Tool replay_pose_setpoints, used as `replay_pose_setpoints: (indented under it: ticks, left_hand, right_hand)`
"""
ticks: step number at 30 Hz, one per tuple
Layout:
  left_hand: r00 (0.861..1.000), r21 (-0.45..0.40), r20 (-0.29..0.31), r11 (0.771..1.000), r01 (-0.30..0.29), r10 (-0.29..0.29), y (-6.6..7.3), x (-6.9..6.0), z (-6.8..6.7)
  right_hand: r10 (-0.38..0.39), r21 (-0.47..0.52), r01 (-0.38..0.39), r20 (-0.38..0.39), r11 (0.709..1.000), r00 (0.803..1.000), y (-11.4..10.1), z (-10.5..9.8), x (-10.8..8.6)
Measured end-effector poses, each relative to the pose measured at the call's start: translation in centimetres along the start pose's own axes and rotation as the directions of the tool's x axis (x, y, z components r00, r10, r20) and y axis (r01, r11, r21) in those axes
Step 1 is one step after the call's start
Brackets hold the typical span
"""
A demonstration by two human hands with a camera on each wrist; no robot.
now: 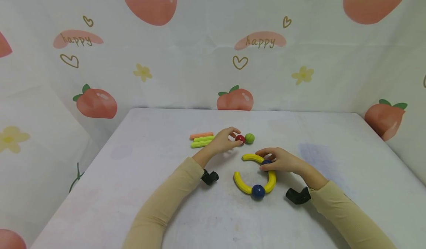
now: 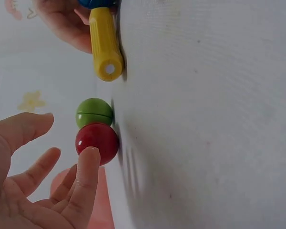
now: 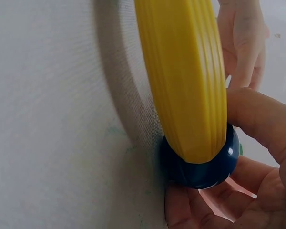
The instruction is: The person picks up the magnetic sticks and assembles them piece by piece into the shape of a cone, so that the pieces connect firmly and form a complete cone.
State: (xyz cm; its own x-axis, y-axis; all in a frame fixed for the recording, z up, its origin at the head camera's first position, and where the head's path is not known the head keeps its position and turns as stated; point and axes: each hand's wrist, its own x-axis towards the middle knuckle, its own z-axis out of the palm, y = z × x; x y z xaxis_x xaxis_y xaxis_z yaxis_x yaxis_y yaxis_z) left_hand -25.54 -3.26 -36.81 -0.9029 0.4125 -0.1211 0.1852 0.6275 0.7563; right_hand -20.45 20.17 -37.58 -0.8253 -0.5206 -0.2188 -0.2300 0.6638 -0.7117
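In the head view, my left hand is beside a red ball, which sits against a green ball. The left wrist view shows that hand with fingers spread, one fingertip over the red ball; contact is unclear. My right hand has thumb and fingers round the upper blue ball, which joins two curved yellow pieces. A lower blue ball links a third yellow piece, making an open ring. The right wrist view shows fingers at the blue ball.
Left of the red ball, partly behind my left hand, lie an orange stick and two yellow-green sticks. All rests on a white-covered table, with a fruit-printed cloth hanging behind it.
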Motion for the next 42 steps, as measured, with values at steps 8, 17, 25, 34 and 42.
replay_pose_setpoints:
  ticks: [8,17,25,34,42]
  left_hand:
    - [0.998,0.013,0.038,0.998,0.056,-0.056,-0.2,0.9,0.5]
    - [0.997,-0.018,0.051,0.998,0.060,-0.059,-0.3,1.6,0.8]
    - [0.998,-0.023,0.044,0.999,0.042,-0.041,-0.5,1.8,0.8]
    - [0.997,-0.013,0.079,1.000,0.027,-0.026,-0.8,1.0,0.7]
    - [0.991,-0.040,0.124,0.998,0.050,-0.044,-0.6,-0.4,0.3]
  right_hand:
    - [-0.008,0.015,0.008,-0.001,1.000,1.000,-0.1,0.0,-0.1]
    - [-0.013,0.016,0.013,-0.001,1.000,1.000,-0.1,0.0,-0.2]
    - [-0.015,0.008,0.016,-0.007,1.000,1.000,-0.2,0.0,-0.2]
    - [-0.029,0.012,0.029,-0.010,1.000,1.000,0.0,0.0,-0.2]
    - [-0.033,0.012,0.033,-0.012,0.999,0.999,0.2,0.0,-0.1]
